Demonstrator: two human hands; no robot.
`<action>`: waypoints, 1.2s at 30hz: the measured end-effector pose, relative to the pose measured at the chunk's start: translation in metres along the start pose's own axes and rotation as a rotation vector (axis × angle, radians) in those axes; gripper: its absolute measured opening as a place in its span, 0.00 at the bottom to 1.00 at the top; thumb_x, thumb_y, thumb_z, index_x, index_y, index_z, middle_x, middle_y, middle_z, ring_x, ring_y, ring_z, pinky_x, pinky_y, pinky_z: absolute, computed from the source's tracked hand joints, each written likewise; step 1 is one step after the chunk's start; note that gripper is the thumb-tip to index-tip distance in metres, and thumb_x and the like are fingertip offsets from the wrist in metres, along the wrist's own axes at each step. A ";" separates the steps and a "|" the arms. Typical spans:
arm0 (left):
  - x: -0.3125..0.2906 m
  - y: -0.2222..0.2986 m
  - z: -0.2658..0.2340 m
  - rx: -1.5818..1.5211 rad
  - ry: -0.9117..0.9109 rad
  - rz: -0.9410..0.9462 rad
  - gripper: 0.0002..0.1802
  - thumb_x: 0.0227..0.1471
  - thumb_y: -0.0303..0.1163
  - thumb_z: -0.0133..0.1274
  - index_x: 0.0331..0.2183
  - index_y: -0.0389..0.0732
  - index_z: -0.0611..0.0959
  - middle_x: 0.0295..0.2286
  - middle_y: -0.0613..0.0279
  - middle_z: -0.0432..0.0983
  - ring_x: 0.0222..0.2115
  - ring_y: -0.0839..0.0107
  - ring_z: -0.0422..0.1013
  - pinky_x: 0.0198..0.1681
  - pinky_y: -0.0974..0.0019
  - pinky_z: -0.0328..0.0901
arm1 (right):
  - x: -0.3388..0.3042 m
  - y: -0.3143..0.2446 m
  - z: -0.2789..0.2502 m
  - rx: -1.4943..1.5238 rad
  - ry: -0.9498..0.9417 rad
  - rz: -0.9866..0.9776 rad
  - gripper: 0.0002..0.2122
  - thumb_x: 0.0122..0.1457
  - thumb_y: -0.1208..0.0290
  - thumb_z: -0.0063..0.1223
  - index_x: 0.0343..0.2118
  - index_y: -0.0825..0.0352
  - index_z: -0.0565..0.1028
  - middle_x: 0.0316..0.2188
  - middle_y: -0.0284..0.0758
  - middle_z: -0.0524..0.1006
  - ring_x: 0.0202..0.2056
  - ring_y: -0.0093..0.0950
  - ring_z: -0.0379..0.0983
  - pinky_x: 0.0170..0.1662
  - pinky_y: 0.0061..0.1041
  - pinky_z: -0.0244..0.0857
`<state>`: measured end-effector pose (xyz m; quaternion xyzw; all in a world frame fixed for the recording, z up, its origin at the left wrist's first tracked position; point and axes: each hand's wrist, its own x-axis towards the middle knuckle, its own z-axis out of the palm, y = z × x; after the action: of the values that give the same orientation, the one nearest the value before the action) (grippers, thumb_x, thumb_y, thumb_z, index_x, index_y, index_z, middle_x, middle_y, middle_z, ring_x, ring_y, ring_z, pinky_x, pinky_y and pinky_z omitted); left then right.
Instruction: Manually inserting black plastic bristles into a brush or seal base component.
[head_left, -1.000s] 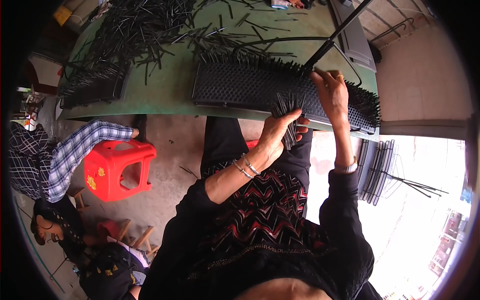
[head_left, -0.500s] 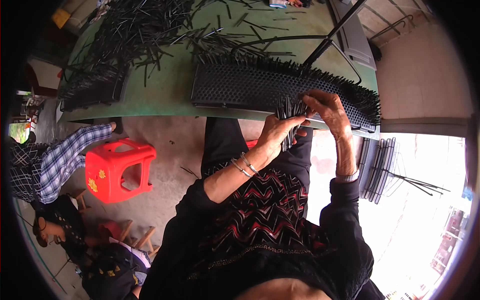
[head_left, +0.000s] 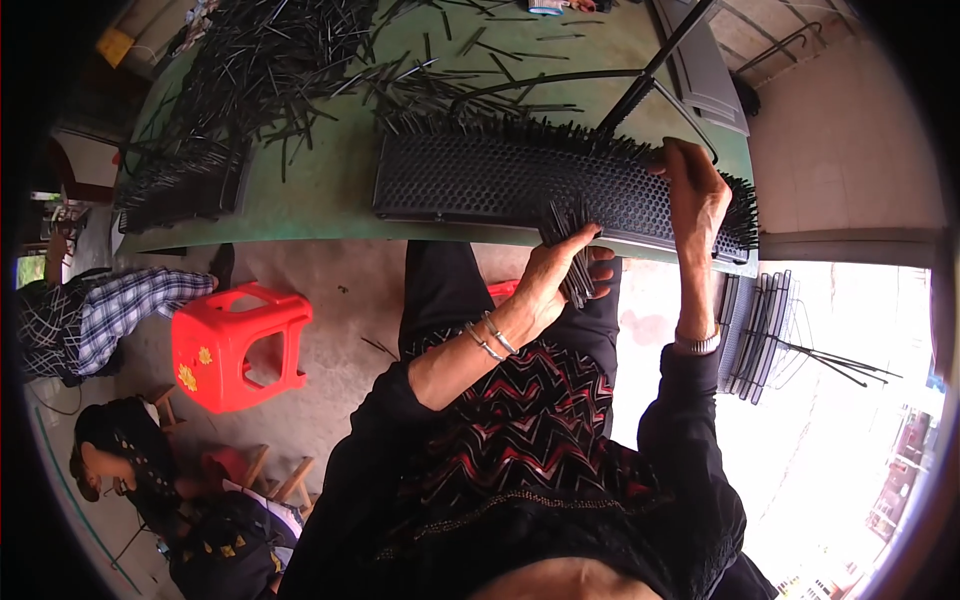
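A long black perforated panel [head_left: 500,185] lies along the near edge of a green table [head_left: 320,200], with thin black sticks standing in many of its holes. My left hand [head_left: 555,270] grips a bundle of black sticks [head_left: 572,250] just below the panel's near edge. My right hand [head_left: 695,195] rests on the panel's right part, fingers reaching over its far edge; whether a stick is pinched there is hidden.
Several loose black sticks [head_left: 260,60] litter the table's far side, and a second filled panel [head_left: 185,185] sits at the left. A red plastic stool [head_left: 235,345] stands on the floor. A person in a plaid sleeve [head_left: 110,310] sits at left; stacked panels [head_left: 755,335] lean at right.
My right hand has moved up again to the panel's far edge after dipping toward the bundle. My left hand has kept its hold on the sticks, barely shifting.
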<state>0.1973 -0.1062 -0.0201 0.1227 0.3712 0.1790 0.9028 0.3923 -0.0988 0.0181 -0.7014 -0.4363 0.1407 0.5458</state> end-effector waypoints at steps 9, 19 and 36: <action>0.013 -0.013 -0.012 -0.116 0.050 0.060 0.12 0.55 0.33 0.53 0.38 0.36 0.78 0.30 0.54 0.77 0.31 0.64 0.76 0.35 0.62 0.74 | 0.008 0.025 0.017 -0.282 0.017 -0.243 0.06 0.58 0.72 0.52 0.36 0.67 0.77 0.22 0.33 0.80 0.26 0.19 0.76 0.33 0.18 0.67; 0.007 0.001 -0.003 -0.103 0.070 0.046 0.13 0.55 0.35 0.54 0.38 0.36 0.79 0.30 0.58 0.77 0.29 0.70 0.74 0.32 0.64 0.73 | 0.020 0.028 0.031 -0.528 -0.112 -0.362 0.07 0.54 0.69 0.58 0.36 0.59 0.81 0.30 0.33 0.73 0.29 0.28 0.74 0.32 0.25 0.67; 0.005 0.016 0.001 0.023 0.050 0.118 0.13 0.52 0.38 0.58 0.35 0.39 0.79 0.28 0.59 0.79 0.23 0.75 0.72 0.25 0.71 0.66 | 0.003 0.007 0.035 -0.678 0.021 -0.339 0.16 0.56 0.57 0.57 0.43 0.61 0.78 0.32 0.36 0.74 0.28 0.31 0.73 0.32 0.27 0.67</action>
<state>0.1979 -0.0897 -0.0165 0.1504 0.3880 0.2305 0.8796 0.3739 -0.0744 0.0002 -0.7614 -0.5624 -0.1112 0.3025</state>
